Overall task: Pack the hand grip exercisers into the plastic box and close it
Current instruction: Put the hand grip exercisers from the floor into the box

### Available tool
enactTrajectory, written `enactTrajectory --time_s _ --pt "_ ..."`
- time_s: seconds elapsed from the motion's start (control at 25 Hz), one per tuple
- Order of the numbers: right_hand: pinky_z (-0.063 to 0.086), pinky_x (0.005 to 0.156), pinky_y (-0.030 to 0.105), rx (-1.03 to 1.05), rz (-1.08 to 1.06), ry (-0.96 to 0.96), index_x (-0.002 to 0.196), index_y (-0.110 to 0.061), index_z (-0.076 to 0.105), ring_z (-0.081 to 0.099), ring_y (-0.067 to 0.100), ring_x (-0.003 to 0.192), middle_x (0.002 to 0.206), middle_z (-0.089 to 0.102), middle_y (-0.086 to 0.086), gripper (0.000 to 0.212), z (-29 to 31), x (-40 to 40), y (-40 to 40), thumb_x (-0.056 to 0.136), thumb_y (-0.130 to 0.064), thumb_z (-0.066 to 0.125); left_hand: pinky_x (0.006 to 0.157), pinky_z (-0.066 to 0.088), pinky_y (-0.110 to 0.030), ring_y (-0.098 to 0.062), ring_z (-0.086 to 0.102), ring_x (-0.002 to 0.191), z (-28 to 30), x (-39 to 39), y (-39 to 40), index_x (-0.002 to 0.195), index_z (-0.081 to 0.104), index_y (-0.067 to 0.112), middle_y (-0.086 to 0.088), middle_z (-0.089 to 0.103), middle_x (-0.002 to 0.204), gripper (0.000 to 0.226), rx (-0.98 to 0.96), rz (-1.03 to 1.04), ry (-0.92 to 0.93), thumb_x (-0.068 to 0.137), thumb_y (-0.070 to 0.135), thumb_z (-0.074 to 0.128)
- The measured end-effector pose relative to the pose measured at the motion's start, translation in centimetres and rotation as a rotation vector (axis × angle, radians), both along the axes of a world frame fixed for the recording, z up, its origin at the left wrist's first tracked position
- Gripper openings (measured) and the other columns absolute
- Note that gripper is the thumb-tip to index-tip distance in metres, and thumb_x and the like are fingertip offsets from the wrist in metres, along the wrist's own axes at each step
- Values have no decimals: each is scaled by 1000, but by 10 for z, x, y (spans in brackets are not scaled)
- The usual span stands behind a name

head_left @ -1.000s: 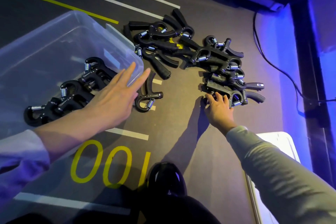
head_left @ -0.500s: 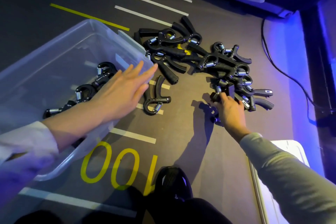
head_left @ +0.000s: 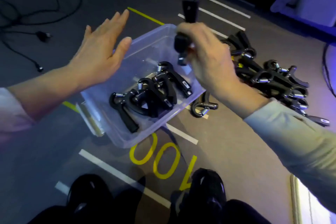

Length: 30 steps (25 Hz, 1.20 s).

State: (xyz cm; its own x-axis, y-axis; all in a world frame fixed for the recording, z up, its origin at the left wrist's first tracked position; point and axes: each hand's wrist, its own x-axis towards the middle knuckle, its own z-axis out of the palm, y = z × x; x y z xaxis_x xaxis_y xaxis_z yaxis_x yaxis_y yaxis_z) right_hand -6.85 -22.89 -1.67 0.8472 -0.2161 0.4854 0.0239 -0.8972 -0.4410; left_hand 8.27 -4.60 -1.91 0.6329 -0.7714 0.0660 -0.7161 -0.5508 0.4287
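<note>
- Upper left of the frame: the left hand (head_left: 101,49) hovers flat, fingers straight and spread, over the far left edge of the box (head_left: 125,138); whether it touches the rim I cannot tell.
- Centre: the box is clear, thin-walled plastic, open, with several black grippers (head_left: 151,96) with steel coil springs piled inside.
- Upper centre: the right hand (head_left: 209,56) clenches one exerciser (head_left: 189,7) above the box, handle upright. Judged step: dropping it in; next, lower and release.
- Right: a loose pile (head_left: 272,80) lies on the floor, so packing looks unfinished.
</note>
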Motion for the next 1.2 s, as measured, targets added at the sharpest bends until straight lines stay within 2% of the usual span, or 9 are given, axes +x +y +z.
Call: enactTrajectory --time_s 0.16,0.24,0.36,0.4,0.48,0.6,0.88,1.04,1.2 --pt "53 69 47 10 287 304 128 -27 41 59 35 98 124 50 6 41 -26 31 49 87 -17 38 110 10 -54 -26 20 140 -7 5 27 148 12 20 -6 21 153 60 -42 42 65 94 42 25" --pt "51 75 47 34 376 428 128 -25 41 58 35 99 127 45 4 36 -40 34 60 92 -21 43 112 15 -39 -21 23 139 -11 5 34 147 14 17 -4 24 152 53 -93 58 94 99 35 27" --pt "42 97 42 166 402 560 129 -22 45 48 25 118 139 34 3 41 -50 33 68 94 -42 43 103 16 -16 -17 25 138 -18 8 43 147 17 19 -2 27 151 50 -120 96 158 100 32 27" --pt "37 103 39 221 388 611 130 -23 46 43 21 124 143 29 2 45 -50 34 69 93 -48 39 105 16 -18 -18 24 138 -19 9 46 147 17 19 -2 27 151 50 -117 101 177 100 33 27" --pt "31 108 33 284 385 679 129 -21 49 35 16 131 147 24 2 55 -53 36 70 89 -55 31 114 15 -34 -22 23 139 -23 10 51 147 16 21 -3 27 151 51 -95 102 199 100 37 25" --pt "31 108 34 271 422 733 124 -18 54 39 16 128 144 25 1 71 -62 36 72 82 -66 23 112 16 -53 -31 24 139 -28 11 58 147 14 22 -6 29 151 54 -34 96 207 98 43 22" --pt "33 107 41 127 490 960 111 -15 57 40 20 129 143 23 -4 69 -81 41 73 85 -71 24 112 5 -53 -28 12 142 -36 11 63 148 8 21 0 17 155 66 41 82 237 91 52 15" --pt "25 113 40 -48 534 1188 135 -12 45 33 33 133 152 11 -4 75 -93 50 87 88 -67 28 112 3 -53 -27 11 142 -39 11 61 148 6 22 -1 18 155 68 68 69 235 90 56 14" --pt "4 119 41 -139 601 1342 149 -17 19 4 29 146 158 -6 -7 75 -99 56 92 91 -64 22 112 3 -52 -27 11 143 -41 9 60 148 5 22 -1 19 154 70 73 68 240 87 57 14"
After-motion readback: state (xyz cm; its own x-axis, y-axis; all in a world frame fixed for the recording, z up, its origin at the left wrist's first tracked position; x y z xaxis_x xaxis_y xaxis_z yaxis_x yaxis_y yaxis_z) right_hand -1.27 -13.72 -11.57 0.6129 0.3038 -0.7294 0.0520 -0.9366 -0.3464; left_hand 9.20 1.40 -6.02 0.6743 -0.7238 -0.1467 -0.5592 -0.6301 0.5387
